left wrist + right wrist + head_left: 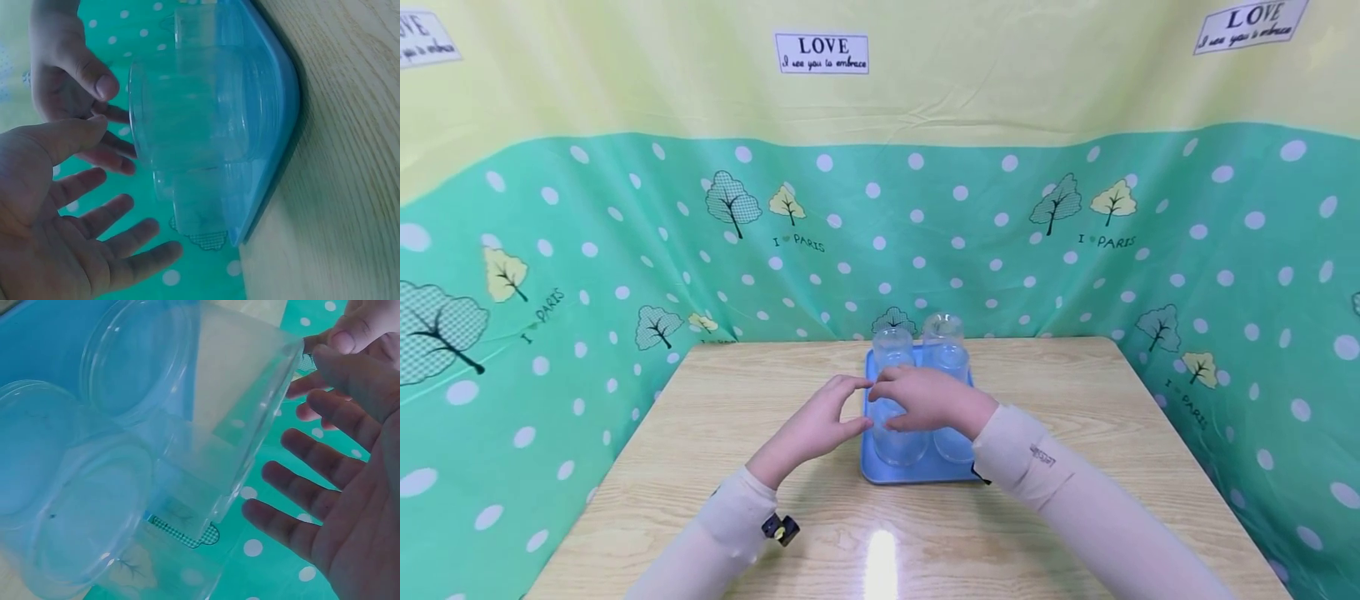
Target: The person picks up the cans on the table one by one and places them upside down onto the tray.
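Note:
Several clear, round plastic jars stand upright on a blue tray (880, 473). Both hands hover at the rim of the front-left jar (901, 447), coming from either side. The left hand (814, 427) is at its left, thumb and fingers spread apart and holding nothing. Over the jar's top reaches the right hand (934, 397), its fingers loosely bent and nothing in them; it hides part of the jars. In the left wrist view the jar's rim (134, 112) is just beyond the fingertips. The right wrist view shows the right palm (369, 487) facing the jars, fingers apart.
Beside the front-left jar is another front jar (953, 446), with a back-left jar (891, 340) and a back-right jar (943, 328) behind. The tray sits toward the far side of a wooden table (760, 517). A dotted green and yellow curtain (820, 292) surrounds the table's back and sides.

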